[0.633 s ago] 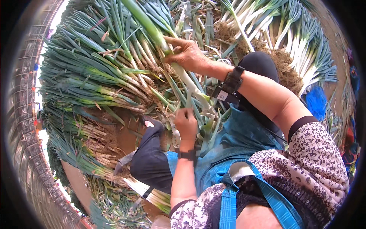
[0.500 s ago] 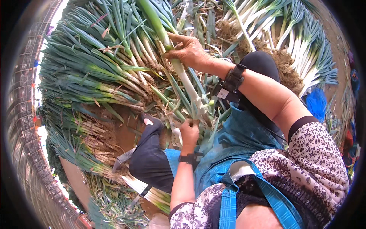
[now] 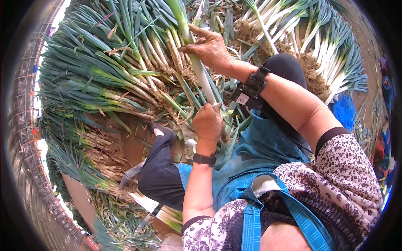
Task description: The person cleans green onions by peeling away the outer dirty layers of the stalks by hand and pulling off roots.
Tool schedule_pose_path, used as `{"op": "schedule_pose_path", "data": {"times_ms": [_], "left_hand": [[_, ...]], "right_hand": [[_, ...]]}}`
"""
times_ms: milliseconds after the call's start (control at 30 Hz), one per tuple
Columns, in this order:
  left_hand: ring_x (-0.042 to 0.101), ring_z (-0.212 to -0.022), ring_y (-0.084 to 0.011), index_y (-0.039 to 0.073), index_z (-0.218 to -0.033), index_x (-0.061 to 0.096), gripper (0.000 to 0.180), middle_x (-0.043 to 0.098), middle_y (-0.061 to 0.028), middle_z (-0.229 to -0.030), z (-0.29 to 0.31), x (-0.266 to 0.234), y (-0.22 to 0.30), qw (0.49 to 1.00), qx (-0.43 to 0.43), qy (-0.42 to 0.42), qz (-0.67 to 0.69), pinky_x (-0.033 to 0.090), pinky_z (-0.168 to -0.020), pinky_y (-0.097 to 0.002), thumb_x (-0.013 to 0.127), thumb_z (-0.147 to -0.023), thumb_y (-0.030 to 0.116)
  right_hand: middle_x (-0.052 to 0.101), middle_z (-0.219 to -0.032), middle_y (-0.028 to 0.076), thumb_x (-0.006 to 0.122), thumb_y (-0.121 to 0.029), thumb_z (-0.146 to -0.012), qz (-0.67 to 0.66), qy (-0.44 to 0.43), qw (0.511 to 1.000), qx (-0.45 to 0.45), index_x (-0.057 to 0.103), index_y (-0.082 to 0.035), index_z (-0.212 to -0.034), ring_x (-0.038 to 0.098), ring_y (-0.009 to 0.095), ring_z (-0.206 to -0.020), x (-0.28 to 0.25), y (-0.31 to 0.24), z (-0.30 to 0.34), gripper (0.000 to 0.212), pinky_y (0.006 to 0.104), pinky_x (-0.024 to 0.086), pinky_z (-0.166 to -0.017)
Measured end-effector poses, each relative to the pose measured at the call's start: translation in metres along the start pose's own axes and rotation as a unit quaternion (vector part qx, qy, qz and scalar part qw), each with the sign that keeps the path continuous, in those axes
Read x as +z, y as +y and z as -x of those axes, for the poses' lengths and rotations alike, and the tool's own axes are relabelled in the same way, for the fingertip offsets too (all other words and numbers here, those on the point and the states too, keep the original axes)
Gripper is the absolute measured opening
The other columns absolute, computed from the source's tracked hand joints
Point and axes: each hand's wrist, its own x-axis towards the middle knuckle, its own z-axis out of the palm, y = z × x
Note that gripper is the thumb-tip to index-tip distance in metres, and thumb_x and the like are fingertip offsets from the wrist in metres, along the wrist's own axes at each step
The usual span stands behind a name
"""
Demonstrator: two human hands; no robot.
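Observation:
A long green onion [image 3: 204, 81] slants across the middle, its green leaves at the top and its white shank running down toward my apron. My right hand [image 3: 212, 49] grips it near the upper part, with thumb and fingers on either side of the stalk. Lower down, my left hand [image 3: 208, 121] is closed around the white shank with its thumb uppermost. The root end sticks out below that hand, partly hidden. Loose leaves and peeled outer skins [image 3: 184, 125] lie around and under it.
Piled unpeeled green onions [image 3: 96, 71] fill the left side. White-stemmed ones [image 3: 331, 58] with roots lie at the upper right, near blue plastic [image 3: 344, 112]. A grey flat-bladed tool [image 3: 131, 173] and a banded bundle [image 3: 161, 210] lie by my leg. Wire mesh [image 3: 27, 138] curves along the left.
My left hand has moved up along the stalk from near the root end and now wraps round the shank. My right hand has shifted slightly to the right with the upper stalk.

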Motion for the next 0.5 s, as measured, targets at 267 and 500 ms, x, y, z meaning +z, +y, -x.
{"op": "schedule_pose_path", "data": {"times_ms": [267, 500], "left_hand": [[0.059, -0.067, -0.0333, 0.006, -0.087, 0.056, 0.008, 0.057, -0.0110, -0.072, 0.075, 0.040, -0.043, 0.966, 0.233, -0.086, 0.074, 0.049, -0.060, -0.0434, 0.058, -0.081, 0.011], [0.058, -0.081, -0.0333, 0.003, -0.114, 0.059, 0.060, 0.059, -0.0158, -0.087, 0.023, -0.030, -0.003, 0.974, 0.122, 0.111, 0.157, 0.047, -0.067, -0.0423, 0.077, -0.071, 0.041]], "right_hand": [[0.070, -0.091, 0.012, 0.082, -0.010, -0.072, -0.084, 0.114, 0.990, -0.020, 0.051, -0.005, -0.134, 0.063, 0.009, -0.068, -0.037, -0.016, -0.034, 0.069, 0.0232, 0.054, -0.059], [0.070, -0.085, 0.010, 0.081, -0.010, -0.073, -0.067, 0.138, 0.986, -0.062, 0.049, -0.001, -0.135, 0.063, 0.009, -0.068, -0.049, -0.014, -0.030, 0.070, 0.0215, 0.053, -0.063]]}}
